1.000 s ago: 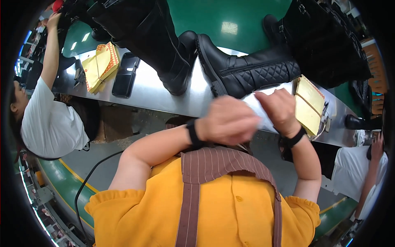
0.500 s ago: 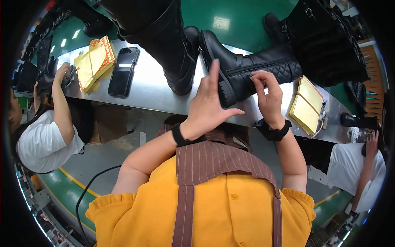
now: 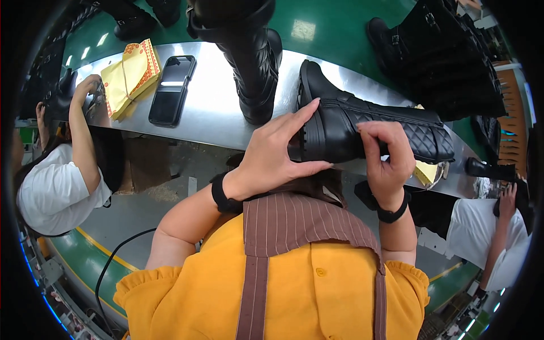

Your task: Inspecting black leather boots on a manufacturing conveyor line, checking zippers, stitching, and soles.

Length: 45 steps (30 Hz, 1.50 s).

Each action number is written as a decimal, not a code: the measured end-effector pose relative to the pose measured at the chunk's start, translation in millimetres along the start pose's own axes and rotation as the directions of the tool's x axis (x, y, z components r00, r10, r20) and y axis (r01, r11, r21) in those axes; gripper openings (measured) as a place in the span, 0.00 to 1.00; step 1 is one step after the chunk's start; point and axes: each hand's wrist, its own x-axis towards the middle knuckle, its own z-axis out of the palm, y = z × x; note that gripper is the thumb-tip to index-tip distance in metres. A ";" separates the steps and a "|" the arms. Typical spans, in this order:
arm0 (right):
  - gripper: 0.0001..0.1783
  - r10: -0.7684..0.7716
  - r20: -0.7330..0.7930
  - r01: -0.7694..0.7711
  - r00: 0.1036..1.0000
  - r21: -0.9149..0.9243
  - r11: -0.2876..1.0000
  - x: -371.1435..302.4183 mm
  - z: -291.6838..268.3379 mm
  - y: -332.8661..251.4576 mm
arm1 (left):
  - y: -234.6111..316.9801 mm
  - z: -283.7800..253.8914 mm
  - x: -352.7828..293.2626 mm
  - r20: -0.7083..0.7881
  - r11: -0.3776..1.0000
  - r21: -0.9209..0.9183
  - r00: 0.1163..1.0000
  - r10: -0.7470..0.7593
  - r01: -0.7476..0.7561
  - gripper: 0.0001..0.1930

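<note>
A black boot [image 3: 340,127] with a quilted shaft lies on its side on the metal table, its sole toward the left. My left hand [image 3: 272,150] is open, with thumb and fingers spread on either side of the heel; the fingertips touch the boot near the ankle. Over the shaft, my right hand [image 3: 391,156] is closed in a pinch, thumb and forefinger together at the boot's side. Whatever lies between those fingertips is too small to make out. A second black boot [image 3: 258,73] stands upright just left of the lying one.
On the metal table [image 3: 212,102] at left are a dark phone [image 3: 172,90] and a bundle of yellow paper [image 3: 131,79]. Another yellow bundle [image 3: 426,171] is partly hidden behind the boot shaft. More black boots [image 3: 442,68] stand at far right. People in white shirts sit on both sides.
The lying boot has shifted right and turned, its toe now pointing away from me. My right hand has moved right with it. My left hand's fingers have come onto the heel area.
</note>
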 end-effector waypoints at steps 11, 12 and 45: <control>0.15 -0.230 0.001 0.226 0.973 -0.191 0.955 -24.6 -8.5 -15.9 | 3.3 1.5 0.8 -0.101 0.950 0.053 0.945 0.310 -0.306 0.49; 0.15 -0.217 -0.005 0.212 0.976 -0.192 0.958 -26.8 -9.1 -16.2 | 3.6 1.3 0.9 -0.096 0.944 0.025 0.940 0.329 -0.328 0.48; 0.15 -0.232 0.035 0.230 0.972 -0.328 0.916 -26.0 -6.8 -31.8 | -10.8 -4.4 3.2 0.203 0.933 -0.343 0.978 -0.043 0.112 0.45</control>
